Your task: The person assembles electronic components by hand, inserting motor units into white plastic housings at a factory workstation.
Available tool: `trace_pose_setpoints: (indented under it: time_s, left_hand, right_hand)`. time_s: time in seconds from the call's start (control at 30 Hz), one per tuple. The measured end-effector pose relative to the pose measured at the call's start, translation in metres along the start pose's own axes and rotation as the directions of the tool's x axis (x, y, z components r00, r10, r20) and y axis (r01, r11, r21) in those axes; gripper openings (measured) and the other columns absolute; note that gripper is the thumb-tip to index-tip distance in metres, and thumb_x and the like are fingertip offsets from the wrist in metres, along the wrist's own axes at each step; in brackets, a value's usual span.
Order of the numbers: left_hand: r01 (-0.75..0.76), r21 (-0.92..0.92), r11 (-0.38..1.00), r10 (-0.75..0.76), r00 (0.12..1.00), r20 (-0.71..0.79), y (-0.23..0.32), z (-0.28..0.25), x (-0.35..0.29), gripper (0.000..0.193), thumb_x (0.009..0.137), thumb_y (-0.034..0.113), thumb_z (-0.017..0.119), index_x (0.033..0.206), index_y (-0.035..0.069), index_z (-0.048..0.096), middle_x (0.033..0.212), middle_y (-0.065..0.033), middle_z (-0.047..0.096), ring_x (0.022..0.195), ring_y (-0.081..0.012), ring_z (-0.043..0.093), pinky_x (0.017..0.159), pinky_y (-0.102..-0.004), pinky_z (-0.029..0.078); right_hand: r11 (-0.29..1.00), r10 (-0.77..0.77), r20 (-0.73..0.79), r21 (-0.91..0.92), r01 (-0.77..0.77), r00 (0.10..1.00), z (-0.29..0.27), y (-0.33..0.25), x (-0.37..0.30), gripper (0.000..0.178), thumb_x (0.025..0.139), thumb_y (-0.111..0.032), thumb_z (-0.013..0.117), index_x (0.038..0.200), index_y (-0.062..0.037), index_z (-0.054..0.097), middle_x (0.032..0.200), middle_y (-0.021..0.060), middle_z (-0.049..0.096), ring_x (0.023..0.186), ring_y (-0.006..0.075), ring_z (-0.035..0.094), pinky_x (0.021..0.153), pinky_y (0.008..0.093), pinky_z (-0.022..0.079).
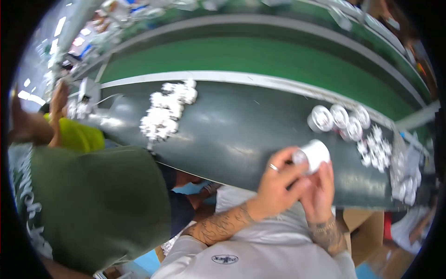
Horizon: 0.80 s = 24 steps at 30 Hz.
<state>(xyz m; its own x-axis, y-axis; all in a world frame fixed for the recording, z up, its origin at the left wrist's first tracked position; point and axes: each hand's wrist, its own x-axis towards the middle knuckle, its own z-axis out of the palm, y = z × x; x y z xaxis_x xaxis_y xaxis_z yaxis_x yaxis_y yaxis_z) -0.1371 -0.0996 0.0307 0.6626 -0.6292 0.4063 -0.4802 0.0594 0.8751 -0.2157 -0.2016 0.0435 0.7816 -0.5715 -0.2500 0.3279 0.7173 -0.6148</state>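
Observation:
Above the near edge of the dark worktable (241, 135), a short white cylinder (318, 156) is held between both my hands, its rim end turned to the left. My left hand (280, 183), with a ring on one finger, has its fingers closed on the cylinder's left end. Around the lower right side curl the fingers of my right hand (320, 193). The cylinder's exact kind cannot be made out. Just beyond it, several round white pieces with clear-looking tops (321, 118) stand grouped on the table.
Small white parts lie in a long pile (165, 111) at left and a smaller pile (374, 149) at right. Clear plastic bags (406, 179) rest at the right end. Beyond a pale rail (223, 76) runs a green belt (232, 56). A person in dark green (97, 200) stands close at left.

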Motion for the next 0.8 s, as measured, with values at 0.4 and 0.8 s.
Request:
trace_pose_setpoints:
  time_s: [0.4, 0.8]
  left_hand:
    - [0.057, -0.173, 0.983, -0.029, 0.986, 0.162, 0.005, -0.006, -0.003, 0.042, 0.088, 0.02, 0.069, 0.124, 0.0, 0.059, 0.142, -0.025, 0.042, 0.125, -0.0355, 0.051, 0.105, -0.0421, 0.04]
    - [0.207, -0.363, 0.909, -0.185, 0.978, 0.097, -0.005, 0.006, -0.006, 0.023, 0.083, 0.007, 0.074, 0.098, 0.0, 0.059, 0.132, -0.0161, 0.049, 0.103, -0.0197, 0.059, 0.087, -0.032, 0.051]
  right_hand:
    - [0.959, -0.254, 0.026, -0.127, 0.255, 0.967, 0.004, -0.004, -0.001, 0.023, 0.096, -0.021, 0.061, 0.107, -0.0055, 0.048, 0.11, 0.0082, 0.059, 0.102, 0.0182, 0.059, 0.092, 0.0351, 0.047]
    - [0.852, -0.27, 0.189, -0.409, 0.326, 0.944, -0.042, 0.005, -0.002, 0.023, 0.095, -0.016, 0.062, 0.11, -0.0016, 0.054, 0.118, 0.0089, 0.057, 0.104, 0.0154, 0.056, 0.091, 0.0321, 0.045]
